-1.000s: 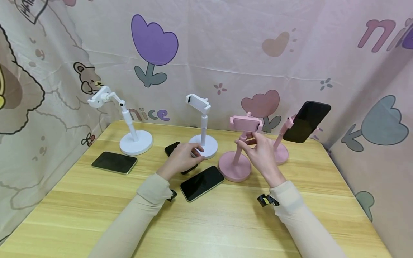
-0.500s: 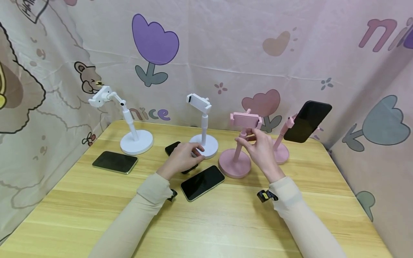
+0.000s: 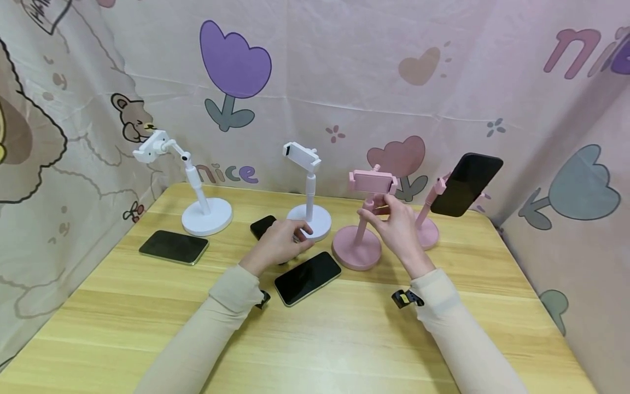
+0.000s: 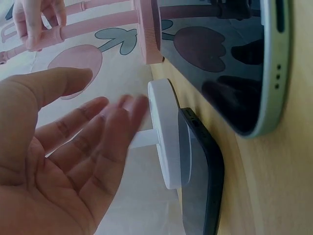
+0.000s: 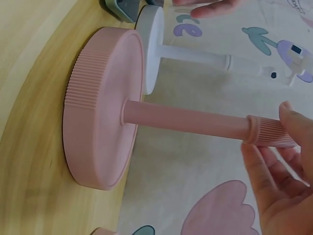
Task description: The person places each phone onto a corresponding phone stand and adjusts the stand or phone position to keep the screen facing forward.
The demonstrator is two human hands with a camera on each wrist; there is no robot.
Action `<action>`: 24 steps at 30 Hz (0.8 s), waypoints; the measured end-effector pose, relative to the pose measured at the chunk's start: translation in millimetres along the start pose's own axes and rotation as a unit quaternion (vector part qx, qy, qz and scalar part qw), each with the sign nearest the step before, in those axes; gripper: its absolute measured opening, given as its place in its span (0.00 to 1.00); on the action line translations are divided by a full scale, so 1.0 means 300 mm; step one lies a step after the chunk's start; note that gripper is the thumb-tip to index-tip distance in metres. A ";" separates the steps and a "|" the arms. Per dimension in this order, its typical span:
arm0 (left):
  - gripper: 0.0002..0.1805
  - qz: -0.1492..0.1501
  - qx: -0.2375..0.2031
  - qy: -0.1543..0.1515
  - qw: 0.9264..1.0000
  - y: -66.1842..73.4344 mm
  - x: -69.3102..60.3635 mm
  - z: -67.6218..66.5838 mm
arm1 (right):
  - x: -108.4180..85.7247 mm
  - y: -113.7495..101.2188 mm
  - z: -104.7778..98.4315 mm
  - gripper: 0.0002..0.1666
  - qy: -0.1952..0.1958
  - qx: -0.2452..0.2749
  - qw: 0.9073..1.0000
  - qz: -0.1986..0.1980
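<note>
My right hand (image 3: 400, 230) pinches the ribbed collar (image 5: 274, 132) on the post of a pink phone stand (image 3: 357, 249), thumb on one side and fingers on the other. The stand's holder (image 3: 372, 181) carries no phone. My left hand (image 3: 278, 242) hovers with loosely bent fingers and holds nothing. Beneath it a black phone (image 3: 262, 226) is partly hidden, lying beside the base of a white phone stand (image 3: 322, 223). A phone with a pale green edge (image 3: 308, 278) lies flat between my hands, also close by in the left wrist view.
Behind my right hand, a second pink stand (image 3: 429, 232) holds a dark phone (image 3: 467, 184) at a tilt. At the left are another white stand (image 3: 208, 216) and a phone (image 3: 174, 247) lying flat on the wooden table (image 3: 344, 345). A patterned cloth (image 3: 315, 71) hangs behind.
The pink stand in my right hand has shifted slightly away from me, and the hand has moved with it. My left hand has stayed nearly still.
</note>
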State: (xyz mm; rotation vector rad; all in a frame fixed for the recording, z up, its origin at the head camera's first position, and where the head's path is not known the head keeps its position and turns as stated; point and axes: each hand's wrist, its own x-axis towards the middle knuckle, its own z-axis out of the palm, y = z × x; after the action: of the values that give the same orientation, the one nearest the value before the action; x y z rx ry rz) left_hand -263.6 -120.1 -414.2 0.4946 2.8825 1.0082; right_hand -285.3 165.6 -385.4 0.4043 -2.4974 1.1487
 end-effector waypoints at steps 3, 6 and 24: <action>0.13 0.005 0.013 -0.001 1.000 0.002 -0.003 -0.001 | -0.011 -0.004 -0.019 0.23 -0.023 -0.007 1.000 0.016; 0.13 0.009 0.019 -0.002 1.000 0.002 -0.010 -0.003 | -0.028 -0.007 -0.041 0.22 -0.046 -0.027 0.998 0.029; 0.12 0.034 0.098 -0.041 0.994 -0.031 -0.100 -0.003 | -0.183 -0.054 -0.009 0.16 -0.287 -0.043 0.956 0.046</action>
State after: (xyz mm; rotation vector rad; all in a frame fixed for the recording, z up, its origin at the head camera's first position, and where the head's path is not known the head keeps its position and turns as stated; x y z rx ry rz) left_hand -238.1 -136.9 -421.0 0.6334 2.9230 0.6967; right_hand -229.3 163.2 -396.9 0.6866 -3.0797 1.0645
